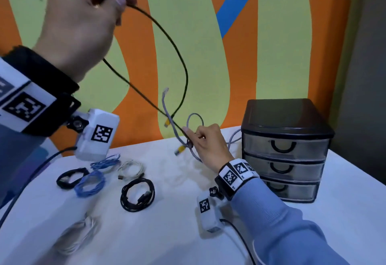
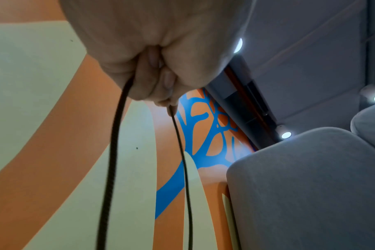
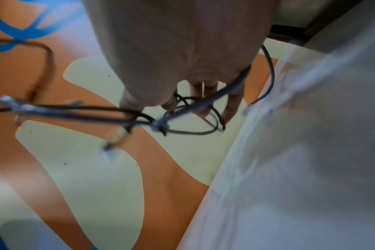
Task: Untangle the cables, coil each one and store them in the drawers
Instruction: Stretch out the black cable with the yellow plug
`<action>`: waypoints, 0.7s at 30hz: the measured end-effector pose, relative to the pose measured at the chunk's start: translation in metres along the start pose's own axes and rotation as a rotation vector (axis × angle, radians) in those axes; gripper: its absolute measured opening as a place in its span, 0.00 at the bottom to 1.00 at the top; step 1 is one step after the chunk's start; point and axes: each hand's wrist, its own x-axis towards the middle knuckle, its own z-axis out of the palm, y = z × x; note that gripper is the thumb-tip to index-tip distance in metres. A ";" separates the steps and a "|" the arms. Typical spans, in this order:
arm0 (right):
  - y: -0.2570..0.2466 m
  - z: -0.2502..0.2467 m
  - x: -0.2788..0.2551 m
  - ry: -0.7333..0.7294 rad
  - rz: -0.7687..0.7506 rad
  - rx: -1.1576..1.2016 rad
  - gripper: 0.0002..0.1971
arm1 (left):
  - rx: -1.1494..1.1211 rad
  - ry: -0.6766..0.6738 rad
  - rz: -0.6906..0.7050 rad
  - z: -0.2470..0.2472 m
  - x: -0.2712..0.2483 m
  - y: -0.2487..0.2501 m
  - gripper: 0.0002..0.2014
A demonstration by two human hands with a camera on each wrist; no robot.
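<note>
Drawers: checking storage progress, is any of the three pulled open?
No, all three drawers sit flush and closed in the black drawer unit.

— Any writing, labels or numbers you can read here?
— None. The wristbands (image 1: pixel 238 172) and the wrist camera housings (image 1: pixel 98 134) carry only black-and-white square marker patterns, no letters or digits.
— And the drawer unit (image 1: pixel 286 149)?
— Plain black top, clear drawer fronts, no brand or label legible.
</note>
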 end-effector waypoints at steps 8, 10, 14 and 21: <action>-0.009 -0.002 -0.004 -0.013 -0.076 -0.328 0.21 | 0.406 -0.305 -0.036 -0.009 -0.006 0.024 0.16; -0.022 -0.004 -0.006 0.018 -0.147 -0.133 0.14 | 0.440 -0.361 -0.105 -0.008 -0.005 0.023 0.18; -0.063 -0.005 -0.018 -0.187 -0.132 0.549 0.20 | 0.341 -0.417 -0.167 0.010 -0.012 0.020 0.19; -0.085 0.012 -0.044 -0.685 -0.102 0.463 0.26 | 0.061 -0.193 -0.273 0.011 -0.005 0.005 0.15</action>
